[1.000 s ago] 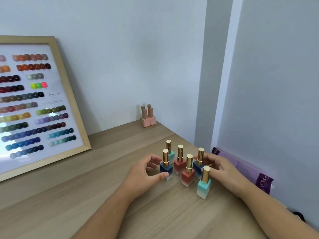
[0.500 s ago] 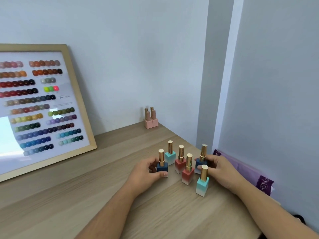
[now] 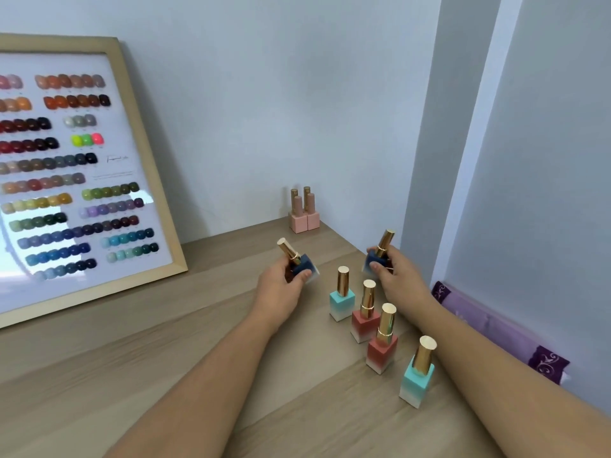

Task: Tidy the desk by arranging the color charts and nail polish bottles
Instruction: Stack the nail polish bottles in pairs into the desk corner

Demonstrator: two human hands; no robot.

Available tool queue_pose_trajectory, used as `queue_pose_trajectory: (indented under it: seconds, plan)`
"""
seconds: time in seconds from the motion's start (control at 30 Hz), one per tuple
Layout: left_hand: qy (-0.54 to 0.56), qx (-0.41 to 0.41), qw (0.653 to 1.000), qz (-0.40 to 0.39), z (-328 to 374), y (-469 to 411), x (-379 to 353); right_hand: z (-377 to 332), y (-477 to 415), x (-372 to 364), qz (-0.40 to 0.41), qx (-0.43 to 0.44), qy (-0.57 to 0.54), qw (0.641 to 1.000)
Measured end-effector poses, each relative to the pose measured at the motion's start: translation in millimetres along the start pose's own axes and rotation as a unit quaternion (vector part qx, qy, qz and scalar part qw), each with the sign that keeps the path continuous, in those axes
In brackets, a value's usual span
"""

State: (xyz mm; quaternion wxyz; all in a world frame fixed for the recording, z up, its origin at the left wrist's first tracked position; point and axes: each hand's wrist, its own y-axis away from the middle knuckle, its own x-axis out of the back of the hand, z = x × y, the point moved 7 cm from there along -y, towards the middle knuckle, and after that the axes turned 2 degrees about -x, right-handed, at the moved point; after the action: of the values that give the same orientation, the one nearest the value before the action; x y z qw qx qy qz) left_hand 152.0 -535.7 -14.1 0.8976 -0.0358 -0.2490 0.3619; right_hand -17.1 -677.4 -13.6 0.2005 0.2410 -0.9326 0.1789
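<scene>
Head view shows the left hand closed around a dark blue bottle, lifted off the desk with its gold cap tilted up and to the left. Opposite, the right hand grips a second dark blue bottle, also raised, its cap leaning up to the right. Between and below the hands, four bottles stand upright on the wood in a loose diagonal line: a turquoise bottle, two coral bottles and a nearer turquoise bottle. Far back in the corner, against the wall, a tight cluster of pink bottles stands. At the left, a wood-framed color chart leans against the wall. A purple cloth lies along the desk's right edge.
</scene>
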Motion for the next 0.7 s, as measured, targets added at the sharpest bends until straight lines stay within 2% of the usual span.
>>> queue_pose_trajectory:
  seconds: [0.2,0.4,0.7]
  plan:
    - [-0.064,-0.015,0.997,0.032,-6,-55,-15,-2,-59,-30,-0.008,0.015,0.006,1.0]
    - [-0.067,-0.001,0.997,0.048,-14,-101,-25,-2,-106,-52,-0.012,0.025,-0.001,1.0]
    - [-0.078,-0.036,0.995,0.042,-16,-132,-35,-9,-143,-83,-0.08,0.068,0.064,0.992]
